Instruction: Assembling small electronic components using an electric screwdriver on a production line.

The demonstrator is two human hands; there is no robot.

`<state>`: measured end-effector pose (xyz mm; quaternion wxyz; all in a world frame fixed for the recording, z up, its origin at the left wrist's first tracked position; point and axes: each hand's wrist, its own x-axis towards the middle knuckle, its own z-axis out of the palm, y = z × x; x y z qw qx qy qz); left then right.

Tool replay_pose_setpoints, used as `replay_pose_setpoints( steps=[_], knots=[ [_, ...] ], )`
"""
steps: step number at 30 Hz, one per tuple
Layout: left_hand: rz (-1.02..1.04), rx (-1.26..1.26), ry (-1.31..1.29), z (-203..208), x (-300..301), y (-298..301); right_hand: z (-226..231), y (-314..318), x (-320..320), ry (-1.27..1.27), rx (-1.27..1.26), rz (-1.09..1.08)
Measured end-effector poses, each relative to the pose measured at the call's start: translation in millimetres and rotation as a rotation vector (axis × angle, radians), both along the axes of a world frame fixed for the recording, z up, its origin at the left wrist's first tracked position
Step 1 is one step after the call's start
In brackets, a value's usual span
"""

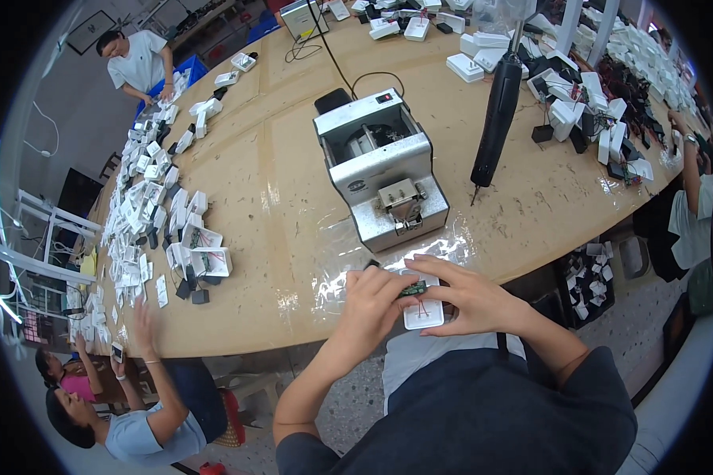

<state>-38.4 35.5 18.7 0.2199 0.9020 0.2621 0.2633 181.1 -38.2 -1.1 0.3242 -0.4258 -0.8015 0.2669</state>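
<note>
Head view of work at the near edge of a tabletop [249, 162]. The left hand [366, 305] held a green circuit board [413, 290], its grip closed at the fingertips, which covered part of the board. The right hand [483, 305] curved around a small white casing [425, 316]; its grip stood partly open, to the casing's breadth, with fingers above and thumb along the lower edge. Thin red wires [422, 307] lay across the casing's inside, directly below the board. Both pieces were in front of the person's body, at the tabletop's edge and just beside a clear plastic sheet [333, 286].

Beyond the hands stood a silver machine [388, 178] with a red switch; to its right, a black electric screwdriver [497, 119] hung tip downward. White casings and dark parts were heaped along the left side [139, 186] and at upper right [578, 111]. Co-workers occupied the left and right margins.
</note>
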Motion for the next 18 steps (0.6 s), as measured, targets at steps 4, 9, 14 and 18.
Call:
replay_pose_setpoints(
  steps=[4,9,14,18],
  knots=[
    [0.097,-0.140,0.016,-6.6,12.4,-4.2,-14.3,-8.6,8.8,0.083,0.038,-0.077],
    [0.153,-0.189,0.032,-3.9,21.6,-15.2,-29.7,-14.7,15.4,0.406,-0.124,-0.135],
    [0.252,-0.098,0.017,-12.0,17.6,-20.8,-16.1,31.9,53.9,0.456,0.298,-0.746],
    [0.287,-0.022,0.045,-11.4,18.1,-21.4,-2.1,106.3,88.7,0.590,0.268,-1.035]
  ],
)
